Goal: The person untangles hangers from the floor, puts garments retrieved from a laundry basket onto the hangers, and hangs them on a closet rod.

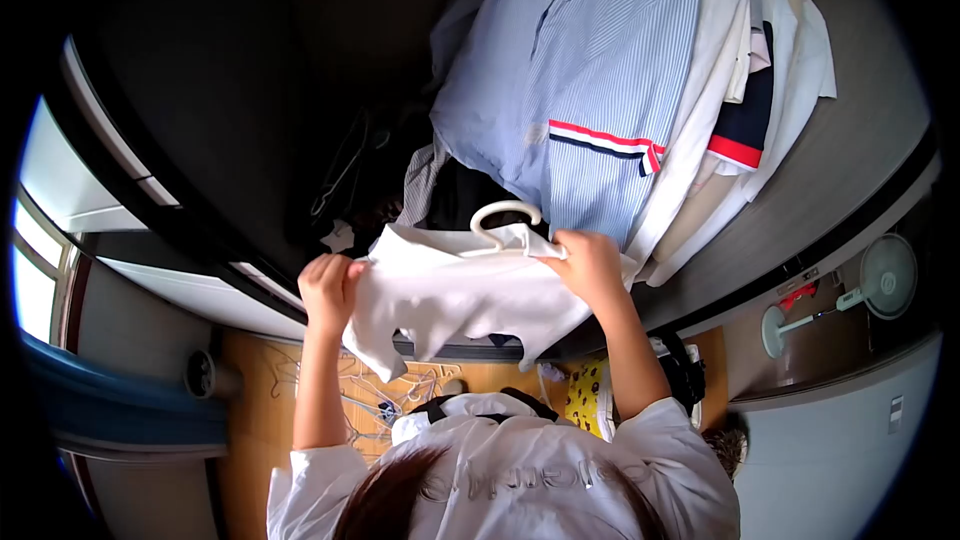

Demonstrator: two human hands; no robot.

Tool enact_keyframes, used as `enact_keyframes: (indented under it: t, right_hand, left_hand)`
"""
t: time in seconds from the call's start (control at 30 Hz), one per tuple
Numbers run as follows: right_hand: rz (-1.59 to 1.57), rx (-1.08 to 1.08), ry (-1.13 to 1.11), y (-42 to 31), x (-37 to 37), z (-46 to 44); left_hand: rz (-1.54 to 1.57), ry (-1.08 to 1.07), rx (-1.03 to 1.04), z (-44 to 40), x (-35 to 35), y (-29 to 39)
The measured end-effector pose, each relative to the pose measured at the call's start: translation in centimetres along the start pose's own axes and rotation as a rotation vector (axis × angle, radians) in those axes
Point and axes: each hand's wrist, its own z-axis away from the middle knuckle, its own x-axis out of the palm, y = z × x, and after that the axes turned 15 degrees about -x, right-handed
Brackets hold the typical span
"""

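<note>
White top (470, 295) pinched by left grip (332, 290) and right grip (592, 268); hanger (507, 207) apparently inserted between them, not yet hung.

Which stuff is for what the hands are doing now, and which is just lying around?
For the job, it seems:
white garment, held by left hand and right hand
white hanger, hook showing

Just around, probably:
fan
yellow patterned thing
blue cloth
</note>
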Motion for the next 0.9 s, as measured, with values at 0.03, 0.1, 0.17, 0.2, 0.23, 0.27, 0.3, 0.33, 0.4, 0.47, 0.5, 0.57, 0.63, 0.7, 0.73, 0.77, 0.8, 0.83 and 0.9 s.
enact_keyframes:
  t: [0.03,0.1,0.17,0.2,0.23,0.27,0.3,0.33,0.4,0.47,0.5,0.57,0.63,0.7,0.73,0.77,0.8,0.83,0.9]
  right_hand:
    - [-0.001,0.051,0.007,-0.1,-0.1,0.0]
    - [-0.067,0.059,0.048,-0.4,0.2,-0.3]
    - [-0.133,0.125,0.083,-0.5,0.6,-0.3]
    - [-0.129,0.178,0.036,-0.9,0.0,-0.7]
    - [-0.153,0.193,0.045,-1.2,0.0,-0.9]
    - [-0.175,0.207,0.049,-1.6,0.0,-0.9]
    - [-0.196,0.223,0.053,-2.0,0.1,-0.9]
    - [-0.233,0.215,0.059,-2.5,0.0,-0.9]
    - [-0.324,0.23,0.004,-3.2,0.0,-0.6]
    - [-0.461,0.184,-0.068,-3.3,-0.5,-0.1]
    - [-0.551,0.044,-0.064,-2.9,-0.7,0.4]
    - [-0.363,-0.081,-0.021,-2.3,-1.8,1.5]
    - [-0.31,0.015,-0.151,-1.0,-2.0,3.3]
    - [-0.322,0.09,-0.265,-1.1,-2.5,3.8]
    - [-0.324,0.087,-0.284,-1.6,-2.7,3.9]
    - [-0.326,0.082,-0.303,-2.0,-2.7,3.9]
    - [-0.392,0.066,-0.246,-2.1,-2.6,3.9]
    - [-0.462,0.111,-0.243,-2.5,-2.8,3.8]
    - [-0.6,0.188,-0.229,-3.2,-3.6,3.1]
  left_hand:
    - [-0.031,0.003,0.02,-0.1,-0.2,-0.4]
    - [-0.095,0.022,0.042,-0.7,-0.3,-0.3]
    - [-0.178,-0.034,-0.037,-0.9,-0.5,1.0]
    - [-0.172,0.013,0.088,-1.4,-0.3,2.3]
    - [-0.081,-0.037,0.121,-1.7,-0.2,4.1]
    - [-0.082,-0.046,0.147,-1.8,0.4,5.6]
    - [-0.081,-0.055,0.172,-1.9,0.9,6.4]
    - [-0.045,-0.074,0.093,-1.9,1.5,5.9]
    - [0.031,-0.108,-0.06,-1.6,3.6,4.1]
    - [0.04,-0.066,-0.009,-1.9,4.5,2.2]
    - [0.027,-0.06,-0.01,-1.8,4.5,1.6]
    - [0.041,-0.011,-0.058,-2.5,4.4,0.7]
    - [0.074,0.016,-0.15,-3.6,4.2,0.0]
    - [0.104,-0.043,-0.184,-5.1,4.3,0.3]
    - [0.135,-0.044,-0.175,-5.7,5.0,0.3]
    - [0.165,-0.045,-0.166,-6.5,5.8,0.4]
    - [0.175,-0.039,-0.156,-7.3,6.3,0.7]
    - [0.184,-0.058,-0.179,-8.1,7.0,1.0]
    - [0.398,-0.07,-0.224,-9.6,9.1,1.5]
